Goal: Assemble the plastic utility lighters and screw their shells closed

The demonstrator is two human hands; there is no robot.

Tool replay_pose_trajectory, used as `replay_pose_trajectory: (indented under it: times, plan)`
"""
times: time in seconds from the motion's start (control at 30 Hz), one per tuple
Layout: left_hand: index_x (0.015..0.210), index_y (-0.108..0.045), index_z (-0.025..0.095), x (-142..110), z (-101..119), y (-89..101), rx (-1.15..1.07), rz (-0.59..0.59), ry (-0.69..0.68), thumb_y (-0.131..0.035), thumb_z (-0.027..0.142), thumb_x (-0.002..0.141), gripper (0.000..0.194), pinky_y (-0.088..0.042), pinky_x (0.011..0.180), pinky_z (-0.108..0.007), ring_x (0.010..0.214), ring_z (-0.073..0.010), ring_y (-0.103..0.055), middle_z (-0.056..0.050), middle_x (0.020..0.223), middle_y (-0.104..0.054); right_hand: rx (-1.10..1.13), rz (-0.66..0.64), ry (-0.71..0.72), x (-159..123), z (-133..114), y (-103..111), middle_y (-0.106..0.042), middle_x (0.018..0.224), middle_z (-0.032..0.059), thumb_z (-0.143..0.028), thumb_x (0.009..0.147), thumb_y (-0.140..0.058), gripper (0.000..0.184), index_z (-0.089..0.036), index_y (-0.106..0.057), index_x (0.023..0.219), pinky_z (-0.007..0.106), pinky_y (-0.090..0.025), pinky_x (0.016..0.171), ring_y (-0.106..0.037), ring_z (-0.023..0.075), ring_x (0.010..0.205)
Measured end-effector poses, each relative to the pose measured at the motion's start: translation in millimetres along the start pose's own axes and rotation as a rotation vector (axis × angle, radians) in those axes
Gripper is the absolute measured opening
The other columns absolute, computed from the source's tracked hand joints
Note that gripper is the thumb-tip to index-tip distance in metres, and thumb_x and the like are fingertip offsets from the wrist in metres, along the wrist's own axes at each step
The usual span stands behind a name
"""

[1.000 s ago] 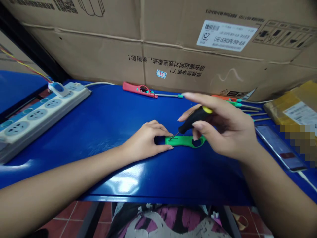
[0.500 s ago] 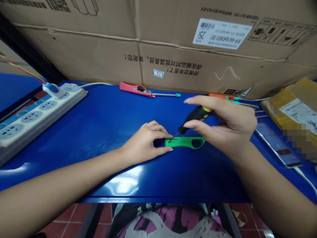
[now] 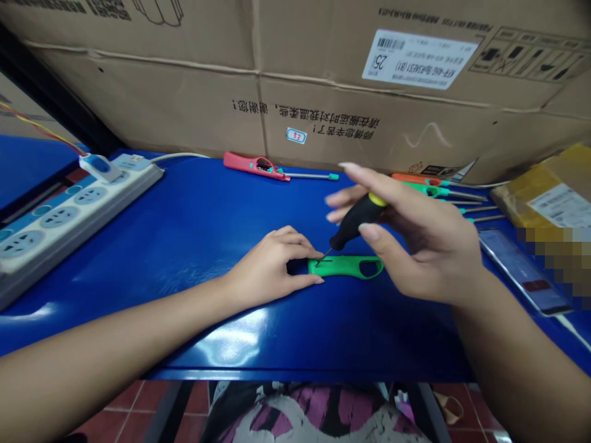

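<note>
The green lighter casing (image 3: 344, 266) lies flat on the blue table, its looped trigger opening to the right. My left hand (image 3: 281, 261) pinches the casing's left end between thumb and fingers. A screwdriver (image 3: 351, 226) with a black and yellow handle leans to the right, its tip on the casing near that left end. My right hand (image 3: 420, 240) is loosely around the handle, the thumb near its side and the yellow end by the index finger. The other fingers are spread, and part of the grip is hidden behind the handle.
A red lighter (image 3: 256, 166) with a metal tube lies by the cardboard box (image 3: 184, 98). More lighters, orange (image 3: 418, 179) and green, lie behind my right hand. A power strip (image 3: 74, 212) is at left; a phone (image 3: 524, 271) and a taped parcel (image 3: 549, 191) are at right.
The fingers of my right hand have loosened and spread around the screwdriver handle. My left hand and the casing stay nearly as they were.
</note>
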State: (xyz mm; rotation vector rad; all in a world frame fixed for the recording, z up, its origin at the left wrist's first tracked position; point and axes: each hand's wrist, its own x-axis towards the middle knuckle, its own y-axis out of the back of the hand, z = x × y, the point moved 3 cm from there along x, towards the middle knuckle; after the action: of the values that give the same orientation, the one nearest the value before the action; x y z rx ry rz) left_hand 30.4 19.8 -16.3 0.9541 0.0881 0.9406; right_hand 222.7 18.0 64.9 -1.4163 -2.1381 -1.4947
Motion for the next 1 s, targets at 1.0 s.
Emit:
replay_pose_trajectory:
  times: [1.0]
  plan:
    - [0.112, -0.074, 0.020, -4.3, 2.1, -0.7, 0.107, -0.041, -0.009, -0.075, 0.039, 0.089, 0.030, -0.048, 0.090, -0.040, 0.098, -0.0234, -0.060, -0.006, 0.102, -0.072, 0.049, 0.034, 0.013, 0.4, -1.3, -2.4, -0.070, 0.125, 0.0055, -0.030, 0.099, -0.055, 0.037, -0.033, -0.061, 0.136, 0.046, -0.060, 0.088, -0.070, 0.0256, 0.104]
